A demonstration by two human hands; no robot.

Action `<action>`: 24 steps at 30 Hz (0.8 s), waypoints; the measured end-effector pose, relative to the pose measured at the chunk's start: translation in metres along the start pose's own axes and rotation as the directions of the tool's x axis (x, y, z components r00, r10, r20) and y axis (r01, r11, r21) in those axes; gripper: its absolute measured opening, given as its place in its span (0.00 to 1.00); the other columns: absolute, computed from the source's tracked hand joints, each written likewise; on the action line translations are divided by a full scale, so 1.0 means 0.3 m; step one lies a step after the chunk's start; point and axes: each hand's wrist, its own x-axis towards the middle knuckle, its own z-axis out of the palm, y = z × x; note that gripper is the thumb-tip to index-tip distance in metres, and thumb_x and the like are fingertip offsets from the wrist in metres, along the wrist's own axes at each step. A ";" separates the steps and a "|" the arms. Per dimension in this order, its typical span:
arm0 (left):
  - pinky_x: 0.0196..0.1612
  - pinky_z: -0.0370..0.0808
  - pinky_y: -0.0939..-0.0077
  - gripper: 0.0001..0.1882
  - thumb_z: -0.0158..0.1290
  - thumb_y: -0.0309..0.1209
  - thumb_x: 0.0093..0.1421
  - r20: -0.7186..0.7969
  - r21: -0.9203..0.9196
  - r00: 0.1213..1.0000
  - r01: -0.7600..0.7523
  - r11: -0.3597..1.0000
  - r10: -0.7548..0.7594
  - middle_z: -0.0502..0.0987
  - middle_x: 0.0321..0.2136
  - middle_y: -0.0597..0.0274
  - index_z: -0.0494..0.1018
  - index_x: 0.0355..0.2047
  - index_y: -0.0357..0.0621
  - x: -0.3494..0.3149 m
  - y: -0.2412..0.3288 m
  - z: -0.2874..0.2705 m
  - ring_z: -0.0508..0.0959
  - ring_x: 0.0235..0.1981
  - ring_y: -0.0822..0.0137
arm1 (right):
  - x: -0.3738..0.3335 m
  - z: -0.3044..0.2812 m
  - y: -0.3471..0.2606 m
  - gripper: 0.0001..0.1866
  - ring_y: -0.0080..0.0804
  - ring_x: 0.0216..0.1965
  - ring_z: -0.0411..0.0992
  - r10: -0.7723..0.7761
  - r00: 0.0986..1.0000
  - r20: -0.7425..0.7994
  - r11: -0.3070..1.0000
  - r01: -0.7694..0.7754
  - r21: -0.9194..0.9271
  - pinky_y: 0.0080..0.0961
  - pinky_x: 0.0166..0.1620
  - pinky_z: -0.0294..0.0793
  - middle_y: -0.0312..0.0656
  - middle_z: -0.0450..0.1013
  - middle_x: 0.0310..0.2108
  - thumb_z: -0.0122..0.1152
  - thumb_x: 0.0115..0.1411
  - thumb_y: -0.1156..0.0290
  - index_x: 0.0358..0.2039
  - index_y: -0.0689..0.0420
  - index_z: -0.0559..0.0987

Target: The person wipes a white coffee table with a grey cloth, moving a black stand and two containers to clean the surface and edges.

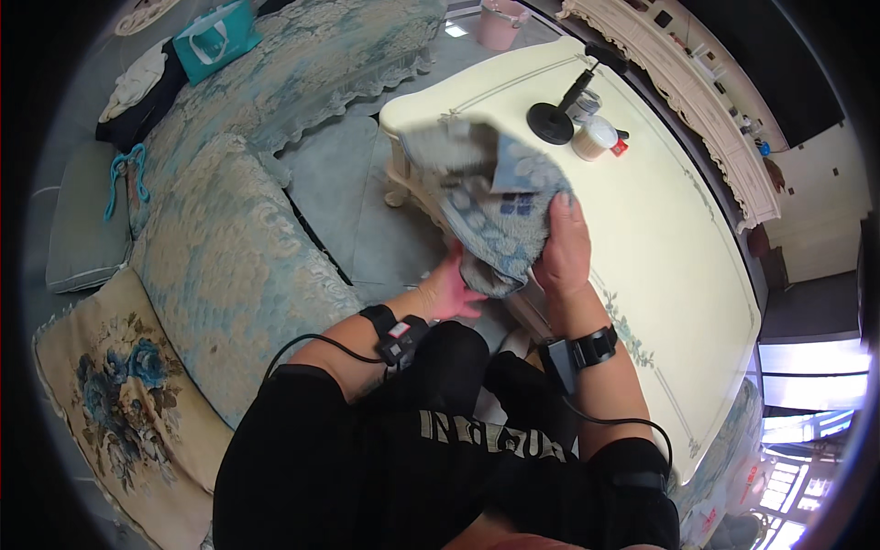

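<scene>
A blue, grey and white patterned towel hangs in loose folds over the near left edge of the cream table. My right hand is closed on the towel's right side, thumb upward along its edge. At the towel's lower left is my left hand, its fingers apart and stretched out beside the lower fold; part of it is hidden by the cloth. The towel's upper left part is smeared by motion.
On the table's far end stand a black stand with a round base, a white-lidded jar and a small glass jar. A patterned sofa lies to the left, with a floral cushion. A pink bucket stands beyond.
</scene>
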 end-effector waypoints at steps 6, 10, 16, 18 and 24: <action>0.61 0.59 0.56 0.40 0.46 0.58 0.59 0.032 -0.311 0.583 -0.766 0.562 0.812 0.57 0.62 0.57 0.51 0.64 0.50 -0.073 0.314 0.020 0.63 0.59 0.58 | 0.002 -0.088 -0.059 0.20 0.32 0.44 0.68 -0.028 0.990 0.141 0.745 0.114 -0.657 0.26 0.50 0.65 0.43 0.71 0.45 0.39 0.67 0.62 0.50 0.64 0.70; 0.62 0.53 0.54 0.47 0.58 0.55 0.49 0.133 0.855 0.191 -0.518 -0.015 0.973 0.51 0.60 0.42 0.53 0.63 0.47 0.021 0.442 0.018 0.51 0.62 0.45 | -0.011 -0.334 0.047 0.21 0.35 0.48 0.68 0.041 0.977 -0.210 0.639 -0.187 -0.746 0.28 0.49 0.67 0.45 0.71 0.45 0.47 0.64 0.61 0.50 0.62 0.70; 0.59 0.37 0.30 0.39 0.52 0.65 0.45 0.478 0.819 0.649 -0.084 -0.568 0.592 0.49 0.65 0.53 0.66 0.57 0.67 0.155 0.269 0.073 0.42 0.67 0.48 | -0.119 -0.556 0.100 0.21 0.49 0.52 0.66 -0.137 0.960 0.243 -0.183 0.216 -0.959 0.34 0.55 0.65 0.50 0.68 0.51 0.56 0.55 0.67 0.50 0.58 0.72; 0.60 0.37 0.34 0.33 0.51 0.61 0.49 0.450 0.866 0.604 -0.116 -0.487 0.658 0.51 0.64 0.57 0.67 0.55 0.68 0.187 0.268 0.082 0.43 0.67 0.53 | -0.145 -0.550 0.112 0.22 0.47 0.54 0.65 -0.152 0.961 0.232 -0.222 0.196 -0.955 0.37 0.56 0.63 0.48 0.66 0.53 0.57 0.52 0.69 0.50 0.57 0.72; 0.60 0.45 0.42 0.24 0.50 0.50 0.55 0.483 0.843 0.363 0.053 -0.535 0.797 0.58 0.59 0.63 0.68 0.52 0.67 0.261 0.395 -0.084 0.50 0.64 0.58 | -0.163 -0.539 0.109 0.23 0.45 0.57 0.62 -0.139 0.974 0.176 -0.262 0.135 -0.956 0.40 0.57 0.59 0.47 0.65 0.55 0.55 0.52 0.70 0.51 0.57 0.71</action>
